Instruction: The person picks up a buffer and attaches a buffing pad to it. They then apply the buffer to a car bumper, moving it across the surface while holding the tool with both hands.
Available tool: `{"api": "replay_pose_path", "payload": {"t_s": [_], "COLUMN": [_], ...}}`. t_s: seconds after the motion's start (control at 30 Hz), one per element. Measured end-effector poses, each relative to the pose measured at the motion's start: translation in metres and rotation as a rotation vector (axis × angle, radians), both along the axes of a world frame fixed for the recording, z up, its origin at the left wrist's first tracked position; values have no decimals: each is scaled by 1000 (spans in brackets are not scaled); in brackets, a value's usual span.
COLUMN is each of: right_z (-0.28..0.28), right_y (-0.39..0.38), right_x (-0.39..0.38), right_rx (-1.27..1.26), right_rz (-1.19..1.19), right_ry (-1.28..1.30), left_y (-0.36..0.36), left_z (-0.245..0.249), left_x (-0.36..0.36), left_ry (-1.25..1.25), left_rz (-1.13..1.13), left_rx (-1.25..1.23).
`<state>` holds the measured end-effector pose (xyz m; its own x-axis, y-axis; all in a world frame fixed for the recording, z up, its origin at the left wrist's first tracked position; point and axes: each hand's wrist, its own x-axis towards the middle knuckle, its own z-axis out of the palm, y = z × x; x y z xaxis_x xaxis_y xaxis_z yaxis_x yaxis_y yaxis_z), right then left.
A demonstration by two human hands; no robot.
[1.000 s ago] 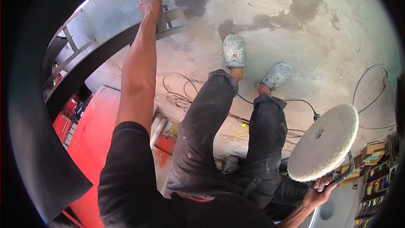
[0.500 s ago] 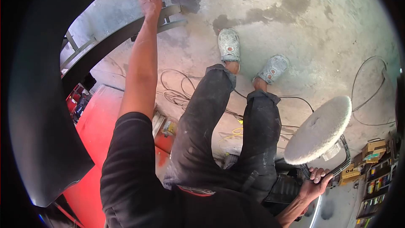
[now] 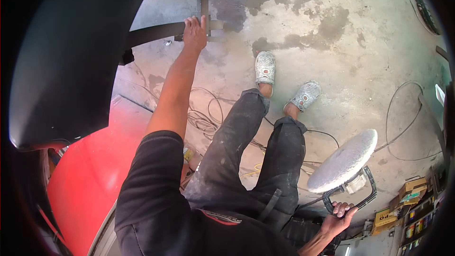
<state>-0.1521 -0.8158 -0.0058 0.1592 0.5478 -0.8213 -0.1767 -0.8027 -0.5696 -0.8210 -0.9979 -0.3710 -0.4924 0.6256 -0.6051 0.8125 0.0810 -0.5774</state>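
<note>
My left hand is closed around a dark metal stand near where its upright bar meets a crosswise bar. Joined to that stand's side, a large glossy black panel fills the left of the view. Low on the right, my right hand grips the black loop handle of a polisher. The polisher's round white fluffy pad is tilted and faces up and away from me, clear of any surface. Part of the polisher's body is hidden behind the pad.
A red car panel lies beside my left arm. Cables coil on the stained concrete floor around my legs, and another loops at the right. Cardboard boxes and a shelf with containers stand at the lower right.
The stand and black panel have swung right and up in view, my left hand still on the stand. The polisher sits slightly lower and further left, held in my right hand. The view has shifted.
</note>
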Motion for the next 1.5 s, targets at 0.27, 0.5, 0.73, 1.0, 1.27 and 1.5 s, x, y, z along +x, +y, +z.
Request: {"api": "replay_pose_path", "payload": {"t_s": [0.27, 0.5, 0.73, 1.0, 1.27, 1.5], "right_z": [7, 30, 110, 185, 289, 323], "right_y": [5, 16, 2, -24, -41, -65], "right_x": [-3, -10, -56, -93, -160, -216], "right_rx": [-83, -100, 60, 195, 302, 415], "right_rz": [46, 44, -1, 135, 417, 556], "right_ry": [38, 54, 97, 372, 578, 656], "left_y": [9, -62, -165, -44, 28, 20], "left_z": [30, 124, 336, 525, 642, 668], "left_x": [-3, 154, 324, 337, 374, 334], "left_ry": [-13, -583, -1108, -1324, -1691, -1516], "left_rz": [-104, 258, 1687, 822, 237, 371], "left_rx": [-50, 211, 295, 1064, 1518, 1353]}}
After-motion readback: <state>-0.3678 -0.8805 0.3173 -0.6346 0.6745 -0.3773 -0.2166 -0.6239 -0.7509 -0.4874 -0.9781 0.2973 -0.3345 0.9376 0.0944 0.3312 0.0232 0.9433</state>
